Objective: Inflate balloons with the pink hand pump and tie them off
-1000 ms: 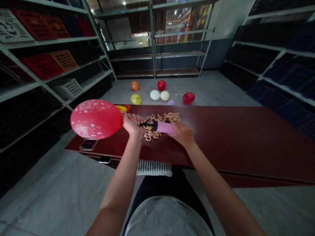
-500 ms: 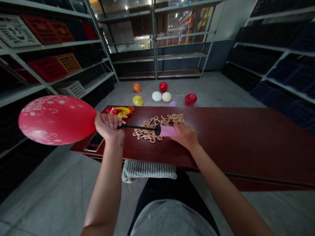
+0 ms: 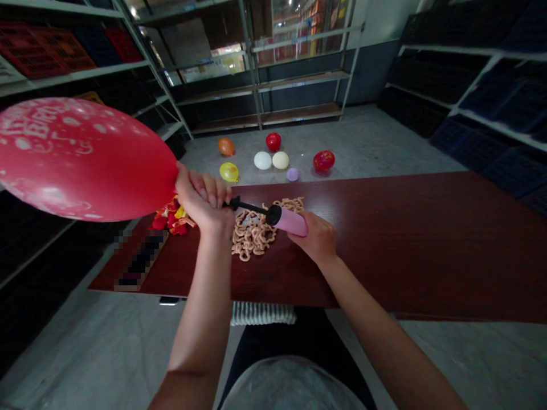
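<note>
A red balloon (image 3: 94,165) and a pink pump (image 3: 293,222), both held

From where I stand, the balloon hangs in the air over the left end of the table (image 3: 405,245), its far tip out of view. The left hand (image 3: 205,193) is curled tight about the balloon's neck and the black end of the pump's rod (image 3: 253,207); the fingers hide how the two meet. The right hand (image 3: 314,233) is wrapped round the pink barrel.

The balloon looks nearly weightless, soft but taut, and easily burst — the neck is the sensible place to grip, fingernails well off the skin. The pump should be light too, stiff and perhaps a little slippery; the barrel gives a good hold, away from the thin rod.

Below lie a heap of tan curled pieces (image 3: 252,236), with limp balloons (image 3: 173,219) and a pixelated slab (image 3: 143,259) further left. The table's near edge passes under both forearms, and racks (image 3: 81,74) stand behind the balloon. The roomier side is the right — there the tabletop runs on well past the right hand.
</note>
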The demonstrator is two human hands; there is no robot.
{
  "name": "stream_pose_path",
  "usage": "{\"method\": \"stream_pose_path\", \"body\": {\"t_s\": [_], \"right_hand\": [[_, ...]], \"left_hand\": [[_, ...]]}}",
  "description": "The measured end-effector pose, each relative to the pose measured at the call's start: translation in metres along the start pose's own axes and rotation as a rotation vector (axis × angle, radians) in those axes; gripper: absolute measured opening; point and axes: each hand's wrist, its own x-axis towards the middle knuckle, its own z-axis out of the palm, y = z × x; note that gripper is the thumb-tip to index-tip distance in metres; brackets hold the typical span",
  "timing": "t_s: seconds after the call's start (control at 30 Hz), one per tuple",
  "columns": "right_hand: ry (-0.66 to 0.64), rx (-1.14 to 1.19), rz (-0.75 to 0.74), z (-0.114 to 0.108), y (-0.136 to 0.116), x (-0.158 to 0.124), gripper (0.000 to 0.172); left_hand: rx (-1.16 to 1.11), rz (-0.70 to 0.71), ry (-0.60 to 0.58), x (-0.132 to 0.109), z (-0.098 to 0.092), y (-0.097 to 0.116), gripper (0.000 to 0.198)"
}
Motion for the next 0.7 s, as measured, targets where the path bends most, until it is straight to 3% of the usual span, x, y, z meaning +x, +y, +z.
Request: {"method": "stream_pose_path", "body": {"t_s": [0.17, 0.3, 0.5, 0.7], "right_hand": [[-0.019, -0.039, 0.045, 0.002, -0.001, 0.0, 0.032], [-0.014, -0.079, 0.033, 0.003, 0.001, 0.002, 0.032], [-0.02, -0.111, -0.103, 0.005, -0.005, 0.001, 0.022], [-0.041, -0.196, -0.251, 0.006, -0.007, -0.004, 0.026]], "left_hand": [[-0.013, -0.124, -0.035, -0.019, 0.008, -0.058, 0.058], [-0.021, -0.12, 0.006, -0.023, -0.002, -0.08, 0.057], [-0.027, -0.19, 0.099, -0.018, -0.025, -0.061, 0.056], [-0.061, -0.191, 0.152, -0.021, -0.052, -0.039, 0.055]]}}
